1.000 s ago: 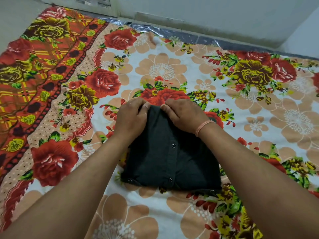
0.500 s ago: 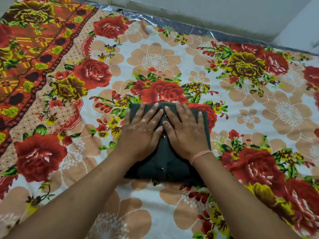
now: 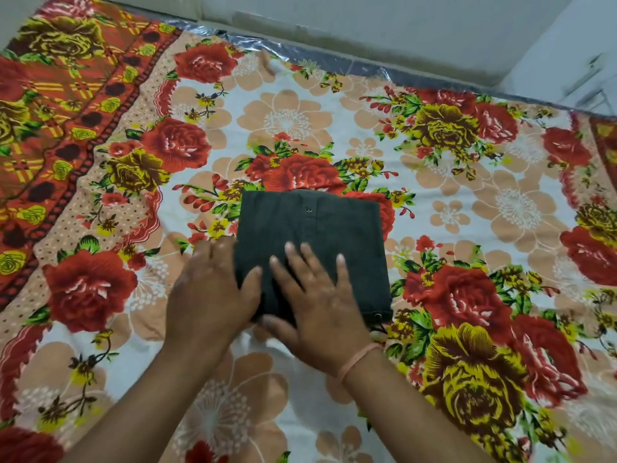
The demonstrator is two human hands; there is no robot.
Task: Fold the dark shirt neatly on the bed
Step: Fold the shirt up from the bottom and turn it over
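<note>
The dark shirt lies folded into a compact rectangle in the middle of the bed, with a button showing near its far edge and a snap at its near right corner. My left hand rests flat at the shirt's near left corner, fingers spread, thumb on the cloth. My right hand lies flat on the shirt's near edge with fingers apart; a pink band circles its wrist. Neither hand grips the cloth.
The bed is covered by a floral sheet with red and yellow roses; an orange patterned border runs along the left. A shiny plastic strip edges the far side against a pale wall.
Both hands slid from the shirt's middle toward me, down to its near edge, uncovering the far half. A second ago they were pinching the far edge of the fold.
</note>
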